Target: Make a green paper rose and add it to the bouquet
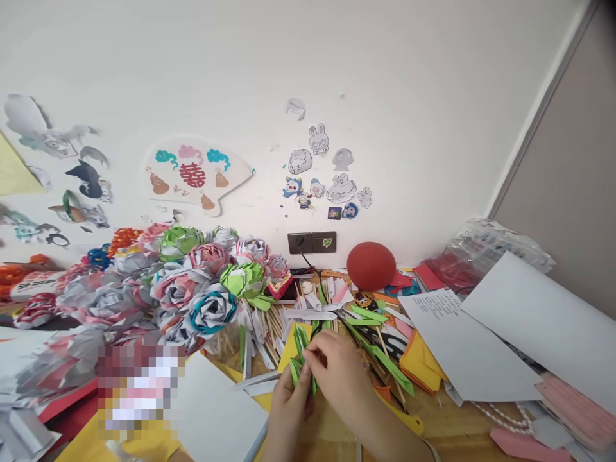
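Folded green paper pieces (301, 340) are held between my two hands, low in the middle of the view. My left hand (289, 393) is closed round their lower part. From the right, my right hand (332, 359) pinches them, thumb and fingertips together. The fingers partly cover the pieces, so how they join cannot be made out. Beyond lie loose folded white strips (308, 314) and thin wooden sticks (272, 327). To the right, more green folded strips (385, 362) rest across dark-handled scissors (394, 343).
Many paper flowers (212, 308) pile up at the left. White sheets (216, 404) lie in front of them. A red balloon (371, 265) sits against the wall beside a plugged socket (300, 242). Written paper (462, 340), yellow paper (421, 366) and a bead string (505, 420) lie right.
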Tool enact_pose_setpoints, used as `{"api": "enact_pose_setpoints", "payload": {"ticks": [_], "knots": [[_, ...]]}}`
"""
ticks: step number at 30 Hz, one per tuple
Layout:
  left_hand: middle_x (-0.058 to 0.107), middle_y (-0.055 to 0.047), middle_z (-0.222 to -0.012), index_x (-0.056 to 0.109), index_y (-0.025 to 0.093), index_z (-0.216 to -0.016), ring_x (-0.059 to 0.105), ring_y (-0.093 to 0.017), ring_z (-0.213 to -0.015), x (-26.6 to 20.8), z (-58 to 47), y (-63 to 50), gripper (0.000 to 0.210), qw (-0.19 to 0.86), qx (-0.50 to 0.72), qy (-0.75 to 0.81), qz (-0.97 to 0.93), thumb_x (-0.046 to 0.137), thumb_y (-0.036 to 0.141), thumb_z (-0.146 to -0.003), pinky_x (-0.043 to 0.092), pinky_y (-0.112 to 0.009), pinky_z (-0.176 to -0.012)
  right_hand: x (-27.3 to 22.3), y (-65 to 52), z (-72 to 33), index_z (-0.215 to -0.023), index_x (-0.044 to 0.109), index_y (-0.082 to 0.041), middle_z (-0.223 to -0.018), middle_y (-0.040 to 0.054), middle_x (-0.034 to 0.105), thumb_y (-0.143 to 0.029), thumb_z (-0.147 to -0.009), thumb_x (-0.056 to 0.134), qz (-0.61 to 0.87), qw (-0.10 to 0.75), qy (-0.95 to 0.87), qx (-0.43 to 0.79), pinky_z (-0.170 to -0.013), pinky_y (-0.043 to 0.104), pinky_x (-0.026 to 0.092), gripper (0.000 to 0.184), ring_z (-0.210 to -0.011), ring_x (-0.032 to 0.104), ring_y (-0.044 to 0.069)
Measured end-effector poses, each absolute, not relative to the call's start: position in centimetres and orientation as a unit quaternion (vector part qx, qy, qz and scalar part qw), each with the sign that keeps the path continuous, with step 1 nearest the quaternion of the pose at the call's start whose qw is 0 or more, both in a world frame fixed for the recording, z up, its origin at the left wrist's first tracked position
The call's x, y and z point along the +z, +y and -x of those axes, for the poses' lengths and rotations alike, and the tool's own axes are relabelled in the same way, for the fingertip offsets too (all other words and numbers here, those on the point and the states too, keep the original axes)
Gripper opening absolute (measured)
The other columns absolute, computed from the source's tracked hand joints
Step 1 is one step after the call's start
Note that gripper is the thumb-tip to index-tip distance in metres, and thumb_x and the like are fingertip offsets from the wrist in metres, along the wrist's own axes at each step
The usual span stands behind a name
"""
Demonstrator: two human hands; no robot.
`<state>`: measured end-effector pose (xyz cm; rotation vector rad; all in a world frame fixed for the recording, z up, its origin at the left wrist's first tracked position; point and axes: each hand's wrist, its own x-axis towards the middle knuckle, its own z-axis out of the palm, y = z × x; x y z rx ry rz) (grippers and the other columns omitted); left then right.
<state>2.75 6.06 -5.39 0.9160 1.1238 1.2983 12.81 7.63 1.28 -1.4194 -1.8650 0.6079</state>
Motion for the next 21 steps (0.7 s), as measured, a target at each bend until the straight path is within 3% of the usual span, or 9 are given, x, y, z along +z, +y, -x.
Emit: {"api": "enact_pose_setpoints", "payload": {"ticks": [4,7,11,13,15,17,21], "knots": [[0.039,0.01,-0.041,0.048,0.019,-0.063,0.025,-0.004,-0.033,-5.3,-2.4,6.3,0.053,0.546,0.53,0.491,-0.424,0.063,0.07,-0.055,0.02,-0.017,-0.035,1.4,7.9,-13.3,-0.072,0.061,-0.02,-0.079,0.0011,0.061,-0.013,-0.074,0.055,0.558,0.349,-0.704,0.266,-0.063,0.024,0.039,0.009,-0.07,0.056,0.015],[0.046,0.005,-0.045,0.049,0.018,-0.053,0.033,-0.007,-0.039,-5.1,-2.5,6.3,0.052,0.468,0.512,0.523,-0.496,0.06,0.069,-0.058,0.028,-0.02,-0.04,1.2,8.5,-14.2,-0.089,0.062,-0.021,-0.079,0.0003,0.063,-0.015,-0.071,0.058,0.563,0.359,-0.672,0.32,-0.06,0.023,0.04,0.019,-0.069,0.057,0.015],[0.052,0.001,-0.048,0.05,0.019,-0.049,0.048,-0.015,-0.05,-5.1,-2.5,6.2,0.046,0.374,0.474,0.566,-0.561,0.058,0.062,-0.064,0.04,-0.024,-0.052,0.9,9.2,-15.0,-0.074,0.061,-0.02,-0.069,-0.0004,0.062,-0.017,-0.071,0.057,0.544,0.34,-0.666,0.38,-0.056,0.022,0.04,0.006,-0.064,0.058,0.015],[0.06,-0.002,-0.056,0.057,0.019,-0.058,0.055,-0.019,-0.058,-5.3,-2.3,6.1,0.039,0.356,0.44,0.57,-0.596,0.054,0.056,-0.069,0.044,-0.026,-0.058,0.8,9.4,-15.0,-0.066,0.056,-0.019,-0.063,-0.0015,0.059,-0.016,-0.069,0.057,0.547,0.355,-0.643,0.402,-0.051,0.021,0.04,0.005,-0.058,0.057,0.014],[0.069,-0.005,-0.076,0.064,0.017,-0.082,0.062,-0.024,-0.075,-5.9,-1.8,6.2,0.033,0.33,0.411,0.573,-0.628,0.053,0.047,-0.073,0.046,-0.027,-0.069,0.7,9.5,-14.7,-0.064,0.051,-0.019,-0.057,-0.0031,0.053,-0.016,-0.07,0.055,0.542,0.375,-0.606,0.445,-0.045,0.02,0.038,0.008,-0.051,0.056,0.013],[0.07,-0.009,-0.096,0.06,0.015,-0.105,0.063,-0.026,-0.087,-6.7,-1.3,6.4,0.04,0.301,0.375,0.589,-0.649,0.051,0.04,-0.074,0.046,-0.029,-0.074,0.6,9.5,-14.4,-0.064,0.049,-0.02,-0.052,-0.0048,0.049,-0.017,-0.071,0.053,0.527,0.379,-0.578,0.495,-0.04,0.019,0.037,0.008,-0.044,0.053,0.012],[0.07,-0.013,-0.1,0.056,0.016,-0.113,0.066,-0.027,-0.086,-8.0,-0.4,6.9,0.043,0.242,0.318,0.633,-0.663,0.046,0.036,-0.076,0.048,-0.03,-0.069,0.8,9.2,-14.0,-0.06,0.047,-0.019,-0.051,-0.0065,0.046,-0.02,-0.065,0.062,0.531,0.397,-0.605,0.441,-0.039,0.018,0.03,0.016,-0.044,0.047,0.009]]}}
